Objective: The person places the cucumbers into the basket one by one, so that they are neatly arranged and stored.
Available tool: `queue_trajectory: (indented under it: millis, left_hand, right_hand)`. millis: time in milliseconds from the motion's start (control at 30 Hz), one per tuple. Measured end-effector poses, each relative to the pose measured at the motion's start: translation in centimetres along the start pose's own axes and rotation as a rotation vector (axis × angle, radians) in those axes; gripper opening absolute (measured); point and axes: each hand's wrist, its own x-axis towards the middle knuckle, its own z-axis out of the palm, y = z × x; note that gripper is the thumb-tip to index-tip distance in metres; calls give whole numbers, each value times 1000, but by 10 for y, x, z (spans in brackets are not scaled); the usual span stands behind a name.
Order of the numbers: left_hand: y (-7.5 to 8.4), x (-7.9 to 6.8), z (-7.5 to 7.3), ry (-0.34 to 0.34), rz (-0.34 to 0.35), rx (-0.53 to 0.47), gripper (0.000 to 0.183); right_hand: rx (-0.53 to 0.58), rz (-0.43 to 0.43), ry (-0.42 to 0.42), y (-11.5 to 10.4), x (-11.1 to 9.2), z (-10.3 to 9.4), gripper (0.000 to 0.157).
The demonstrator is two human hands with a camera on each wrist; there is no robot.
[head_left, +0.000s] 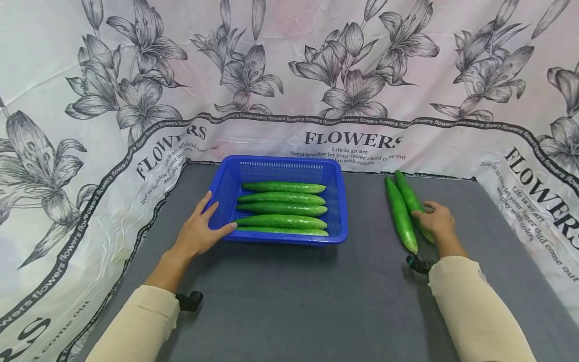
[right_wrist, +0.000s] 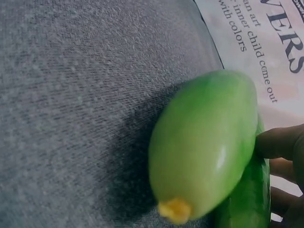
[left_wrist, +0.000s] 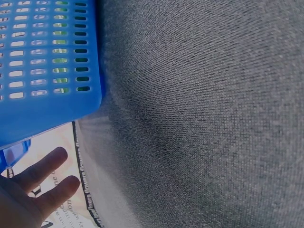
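My left hand (head_left: pixel 197 232) is at the left front corner of a blue plastic basket (head_left: pixel 345 211), fingers spread by its left wall and thumb at the front rim. Several green cucumbers (head_left: pixel 280 221) lie side by side across the basket. To the right, my right hand (head_left: pixel 437 222) grips the right one of two cucumbers on the table, a dark green cucumber (head_left: pixel 405 190), with the thumb on its left side. The other loose cucumber (head_left: pixel 400 213) lies just left of it; its pale end with a yellow tip (right_wrist: pixel 175 210) looms large in the right wrist view.
A grey cloth (head_left: pixel 294 301) covers the table. Behind and at both sides hangs a white curtain (head_left: pixel 271 136) with printed flowers and lettering, reaching the table's edges. Black camera mounts (head_left: pixel 190 300) stick out from both wrists near the beige sleeves.
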Motion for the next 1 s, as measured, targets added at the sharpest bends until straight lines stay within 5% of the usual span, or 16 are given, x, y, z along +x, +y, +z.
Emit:
queue_trajectory:
  millis: [333, 733, 1000]
  left_hand:
    - [0, 1, 1, -6, 3, -2, 94]
    - [0, 0, 1, 4, 7, 0, 94]
    - [0, 1, 1, -6, 3, -6, 94]
  right_hand:
    - [123, 84, 54, 9, -6, 0, 64]
    - [369, 48, 58, 10, -26, -9, 68]
    - [434, 31, 60, 6, -39, -19, 69]
